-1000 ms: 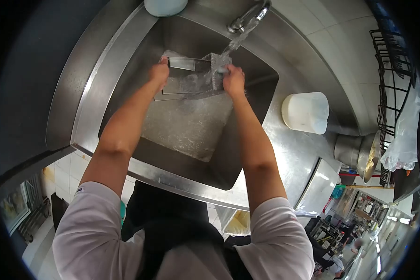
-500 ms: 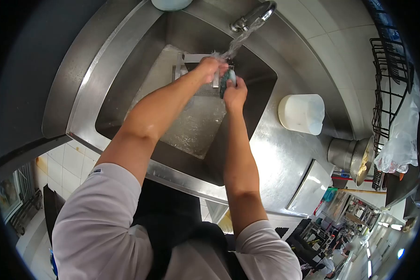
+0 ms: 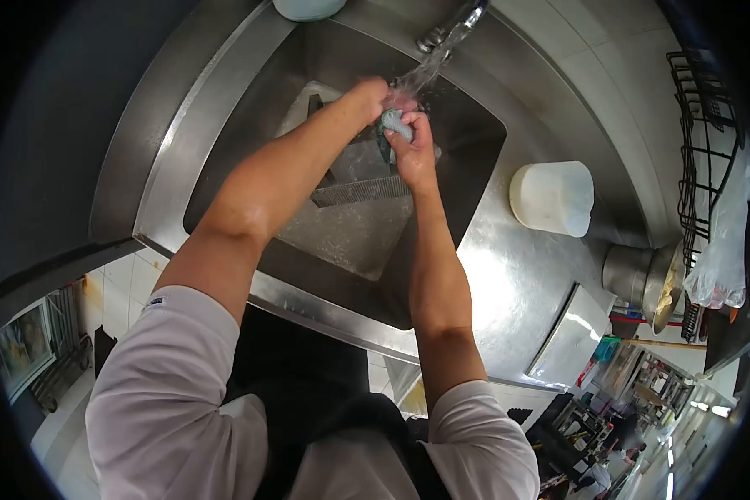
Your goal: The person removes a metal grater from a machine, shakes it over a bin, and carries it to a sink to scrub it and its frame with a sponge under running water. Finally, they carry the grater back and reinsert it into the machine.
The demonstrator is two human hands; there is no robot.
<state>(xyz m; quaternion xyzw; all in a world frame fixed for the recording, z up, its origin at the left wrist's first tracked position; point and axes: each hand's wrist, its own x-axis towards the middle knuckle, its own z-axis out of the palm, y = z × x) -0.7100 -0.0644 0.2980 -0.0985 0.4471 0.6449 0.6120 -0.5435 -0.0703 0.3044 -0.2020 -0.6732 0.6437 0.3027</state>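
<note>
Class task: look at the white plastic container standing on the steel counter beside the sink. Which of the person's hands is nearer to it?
Right. The right hand holds a sponge under the running tap, on the side towards the white container. The left hand is farther away, beyond it.

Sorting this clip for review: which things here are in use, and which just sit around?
In use: sponge in right hand; left hand; running faucet; metal tray in sink.
Lying about: white tub; wire rack; plastic bag.

Both hands met under the faucet (image 3: 454, 23) stream: the left hand (image 3: 372, 92) and right hand (image 3: 412, 150) squeezed a teal scouring pad (image 3: 392, 125) between their fingers. Below the fingers, a metal tray (image 3: 354, 179) lay in the sink (image 3: 225, 108).
</note>
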